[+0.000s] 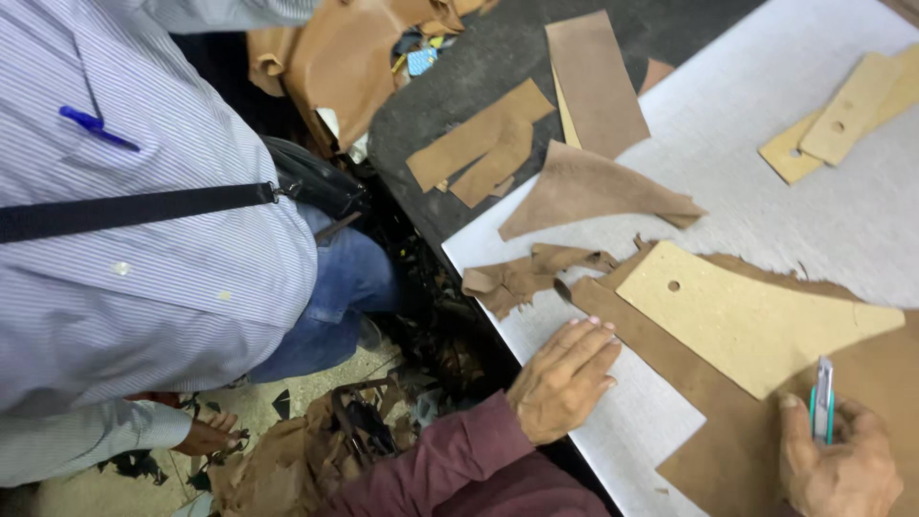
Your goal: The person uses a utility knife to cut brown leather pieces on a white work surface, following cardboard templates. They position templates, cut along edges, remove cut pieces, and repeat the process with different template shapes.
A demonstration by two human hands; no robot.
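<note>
Toward the lower right of the frame, the person's right hand is clamped on a slim utility knife with a teal body, its blade pointing up toward the lower edge of a tan cardboard pattern. That pattern — a wide, roughly triangular piece with a small round hole near its upper left corner — lies flat on a sheet of brown leather, which spreads over the white cutting board. Left of it, at lower centre, the left hand rests palm down with fingers together and extended, pressing the leather's left edge just beside the pattern; it holds nothing. The two hands sit well apart, the pattern between them.

Upper centre of the frame holds loose leather offcuts — one curled at the board's edge, others on a dark surface. Two more cardboard patterns lie overlapped at upper right. At the left stands another person in a striped shirt with a blue pen in the pocket and a black strap across the chest.
</note>
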